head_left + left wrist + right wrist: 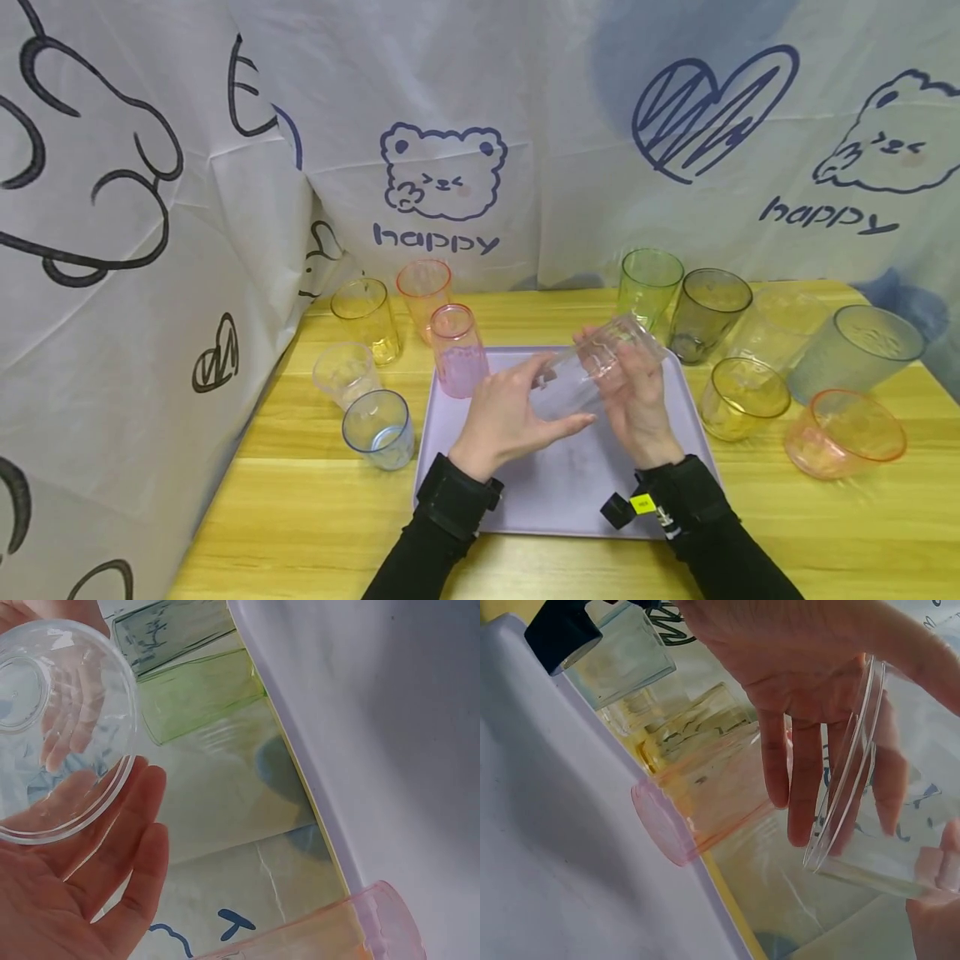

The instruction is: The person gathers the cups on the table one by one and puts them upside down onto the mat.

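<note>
Both hands hold a clear, colourless cup [566, 379] tilted above the lavender tray [570, 500]. My left hand [502, 417] curves round its left part, thumb along the near side and fingers on the far side. The right hand [637, 404] grips the right part. A round rim of the clear cup [124, 772] faces the left wrist view, with the left fingers [142, 859] beside it. In the right wrist view, the right fingers [806, 776] extend behind the clear cup wall. A pink cup [461, 367] stands upside down on the tray's back left corner.
Left of the tray stand yellow [367, 321], red-rimmed [423, 292], clear [347, 371] and blue-rimmed [378, 429] cups. Green [648, 287], dark grey [705, 317], amber [742, 400], orange [843, 437] and blue-grey [855, 358] cups stand behind and right. A printed white cloth [570, 208] hangs behind.
</note>
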`<control>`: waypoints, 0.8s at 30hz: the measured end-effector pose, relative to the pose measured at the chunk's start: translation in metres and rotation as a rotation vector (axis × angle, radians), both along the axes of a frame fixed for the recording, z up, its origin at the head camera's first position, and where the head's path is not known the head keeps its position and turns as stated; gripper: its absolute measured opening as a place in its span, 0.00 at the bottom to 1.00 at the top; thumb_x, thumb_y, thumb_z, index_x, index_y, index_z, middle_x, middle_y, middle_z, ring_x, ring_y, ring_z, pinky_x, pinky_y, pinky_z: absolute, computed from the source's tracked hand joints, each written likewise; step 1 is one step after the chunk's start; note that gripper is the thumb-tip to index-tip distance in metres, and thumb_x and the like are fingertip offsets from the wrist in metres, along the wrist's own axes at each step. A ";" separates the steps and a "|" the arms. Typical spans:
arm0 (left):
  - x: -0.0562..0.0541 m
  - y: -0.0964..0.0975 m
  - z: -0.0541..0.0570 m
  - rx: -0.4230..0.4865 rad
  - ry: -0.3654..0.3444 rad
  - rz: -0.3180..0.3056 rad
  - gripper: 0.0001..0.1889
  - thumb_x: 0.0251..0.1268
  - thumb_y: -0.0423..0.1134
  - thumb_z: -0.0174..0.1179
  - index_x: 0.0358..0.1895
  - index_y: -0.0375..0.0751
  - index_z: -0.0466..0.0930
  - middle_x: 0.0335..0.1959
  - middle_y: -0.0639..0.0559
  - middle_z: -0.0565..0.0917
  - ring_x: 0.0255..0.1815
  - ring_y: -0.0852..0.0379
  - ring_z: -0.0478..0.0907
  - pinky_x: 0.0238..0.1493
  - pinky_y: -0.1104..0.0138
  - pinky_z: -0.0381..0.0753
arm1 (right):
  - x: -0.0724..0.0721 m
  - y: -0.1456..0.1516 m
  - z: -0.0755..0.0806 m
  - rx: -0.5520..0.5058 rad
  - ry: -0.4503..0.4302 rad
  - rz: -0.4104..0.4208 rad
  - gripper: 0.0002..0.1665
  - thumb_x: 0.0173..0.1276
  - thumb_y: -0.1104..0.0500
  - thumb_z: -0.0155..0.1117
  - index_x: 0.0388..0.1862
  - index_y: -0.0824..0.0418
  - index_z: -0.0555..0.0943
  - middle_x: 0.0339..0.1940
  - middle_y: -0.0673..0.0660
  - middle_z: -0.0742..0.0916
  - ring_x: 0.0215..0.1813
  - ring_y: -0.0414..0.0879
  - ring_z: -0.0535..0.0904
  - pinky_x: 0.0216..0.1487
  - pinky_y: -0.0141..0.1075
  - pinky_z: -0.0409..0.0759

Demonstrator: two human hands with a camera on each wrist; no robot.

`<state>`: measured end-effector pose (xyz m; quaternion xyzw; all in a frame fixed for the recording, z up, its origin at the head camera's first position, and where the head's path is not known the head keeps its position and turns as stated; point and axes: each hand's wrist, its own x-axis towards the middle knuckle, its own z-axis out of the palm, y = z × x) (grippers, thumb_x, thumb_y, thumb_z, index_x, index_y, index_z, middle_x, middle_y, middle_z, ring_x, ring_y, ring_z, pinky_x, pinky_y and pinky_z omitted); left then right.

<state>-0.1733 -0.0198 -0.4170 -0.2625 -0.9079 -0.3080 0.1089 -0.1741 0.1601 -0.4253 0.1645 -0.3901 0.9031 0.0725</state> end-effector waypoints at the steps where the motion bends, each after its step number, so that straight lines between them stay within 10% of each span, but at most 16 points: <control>1: 0.000 0.000 0.000 -0.013 -0.006 0.005 0.38 0.49 0.69 0.70 0.61 0.50 0.79 0.44 0.53 0.90 0.42 0.57 0.87 0.39 0.65 0.85 | 0.000 -0.001 0.000 0.013 -0.012 -0.007 0.12 0.77 0.60 0.55 0.56 0.52 0.78 0.49 0.51 0.89 0.58 0.47 0.86 0.69 0.40 0.78; 17: -0.004 -0.018 0.013 -0.097 -0.074 0.034 0.41 0.55 0.68 0.66 0.69 0.50 0.74 0.65 0.53 0.81 0.64 0.53 0.81 0.61 0.57 0.82 | -0.009 -0.020 0.000 0.125 0.011 -0.140 0.17 0.72 0.70 0.54 0.52 0.53 0.80 0.43 0.49 0.90 0.53 0.44 0.87 0.62 0.37 0.81; 24: -0.011 -0.033 0.020 0.039 0.173 0.149 0.23 0.64 0.54 0.64 0.58 0.46 0.83 0.54 0.51 0.87 0.57 0.51 0.84 0.56 0.56 0.84 | -0.024 -0.037 -0.003 0.317 -0.016 -0.326 0.26 0.63 0.75 0.60 0.55 0.53 0.77 0.44 0.45 0.87 0.49 0.38 0.85 0.55 0.31 0.83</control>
